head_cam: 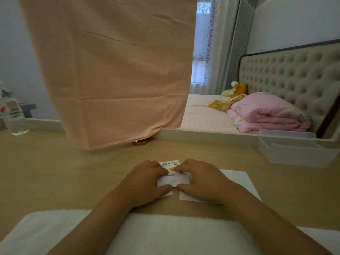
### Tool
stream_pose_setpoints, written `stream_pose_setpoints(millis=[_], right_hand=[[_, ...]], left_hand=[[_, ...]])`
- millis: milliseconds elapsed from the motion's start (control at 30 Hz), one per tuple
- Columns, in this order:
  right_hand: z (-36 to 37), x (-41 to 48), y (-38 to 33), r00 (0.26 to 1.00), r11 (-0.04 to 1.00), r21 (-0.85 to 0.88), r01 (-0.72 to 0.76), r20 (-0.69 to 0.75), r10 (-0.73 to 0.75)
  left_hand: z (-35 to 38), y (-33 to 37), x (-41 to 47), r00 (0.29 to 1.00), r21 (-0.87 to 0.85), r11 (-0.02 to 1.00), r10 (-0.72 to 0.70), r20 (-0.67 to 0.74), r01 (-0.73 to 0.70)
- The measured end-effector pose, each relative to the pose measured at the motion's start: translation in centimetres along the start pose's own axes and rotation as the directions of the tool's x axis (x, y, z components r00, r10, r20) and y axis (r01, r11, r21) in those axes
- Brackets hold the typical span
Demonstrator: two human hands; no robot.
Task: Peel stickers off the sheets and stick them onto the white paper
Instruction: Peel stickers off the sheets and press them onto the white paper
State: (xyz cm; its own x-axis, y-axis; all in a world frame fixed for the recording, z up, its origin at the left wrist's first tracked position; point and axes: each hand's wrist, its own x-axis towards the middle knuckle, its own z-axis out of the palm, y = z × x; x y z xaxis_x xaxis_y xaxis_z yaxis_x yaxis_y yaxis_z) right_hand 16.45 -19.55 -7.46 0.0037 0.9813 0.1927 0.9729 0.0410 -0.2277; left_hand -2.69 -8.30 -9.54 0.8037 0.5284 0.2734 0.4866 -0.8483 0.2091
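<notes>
While my forearms rest on the white towel (pixel 165 234), my left hand (pixel 145 183) and right hand (pixel 200 181) pinch a small sticker sheet (pixel 173 179) between their fingertips. Beside and under my right hand, the white paper (pixel 239 183) shows no stickers, so I judge nearly everything remains. Beyond my fingers, another sheet (pixel 170 164) peeks out, still printed with pictures.

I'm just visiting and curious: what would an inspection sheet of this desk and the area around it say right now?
Surface: wooden desk, white towel at the near edge.
Job's things: sticker sheet under both hands; white paper under the right hand.
Clutter: water bottle far left, clear plastic tray far right.
Grippers: left hand and right hand pinch a small white piece together.
Cables: nothing seen.
Surroundings: pink cloth hanging ahead, bed with folded pink quilt.
</notes>
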Motion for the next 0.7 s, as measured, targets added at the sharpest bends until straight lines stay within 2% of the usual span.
stream_pose_setpoints(millis=[67, 133, 233, 300, 367, 433, 500, 600, 700], right_hand=[[0.1, -0.2, 0.1, 1.0, 1.0, 0.015, 0.007, -0.021, -0.007], [0.2, -0.4, 0.1, 0.998, 0.995, 0.101, -0.023, -0.063, 0.03], [-0.1, -0.4, -0.6, 0.969, 0.922, 0.352, -0.158, -0.125, 0.214], [-0.3, -0.2, -1.3, 0.942, 0.826, 0.509, -0.242, -0.081, 0.326], [-0.5, -0.2, -2.1, 0.927, 0.673, 0.686, -0.278, 0.008, 0.375], [-0.8, -0.2, -2.5, 0.919, 0.553, 0.792, -0.259, 0.026, 0.393], [-1.0, -0.3, -2.6, 0.913, 0.499, 0.845, -0.193, -0.032, 0.408], [-1.0, -0.3, -2.5, 0.899, 0.49, 0.863, -0.125, -0.111, 0.424], [-0.9, -0.3, -2.1, 0.885, 0.478, 0.875, -0.078, -0.16, 0.437]], left_hand=[[-0.2, 0.0, 0.0, 1.0, -0.017, 1.0, 0.002, -0.001, -0.002], [-0.6, 0.1, 0.0, 1.0, -0.039, 0.999, 0.012, -0.027, -0.013], [-1.2, 0.3, -0.4, 0.993, -0.086, 0.996, 0.002, -0.12, -0.012], [-1.5, 0.4, -0.6, 0.982, -0.101, 0.995, 0.009, -0.186, -0.028], [-1.6, 0.5, -0.7, 0.97, -0.123, 0.991, 0.021, -0.241, -0.052], [-1.6, 0.5, -0.8, 0.963, -0.125, 0.99, 0.027, -0.27, -0.063], [-1.5, 0.8, -0.8, 0.959, -0.134, 0.99, 0.003, -0.283, -0.042], [-1.6, 2.0, -1.2, 0.928, -0.402, 0.91, -0.232, -0.292, 0.101], [-1.8, 2.9, -1.2, 0.845, -0.638, 0.716, -0.501, -0.188, 0.283]])
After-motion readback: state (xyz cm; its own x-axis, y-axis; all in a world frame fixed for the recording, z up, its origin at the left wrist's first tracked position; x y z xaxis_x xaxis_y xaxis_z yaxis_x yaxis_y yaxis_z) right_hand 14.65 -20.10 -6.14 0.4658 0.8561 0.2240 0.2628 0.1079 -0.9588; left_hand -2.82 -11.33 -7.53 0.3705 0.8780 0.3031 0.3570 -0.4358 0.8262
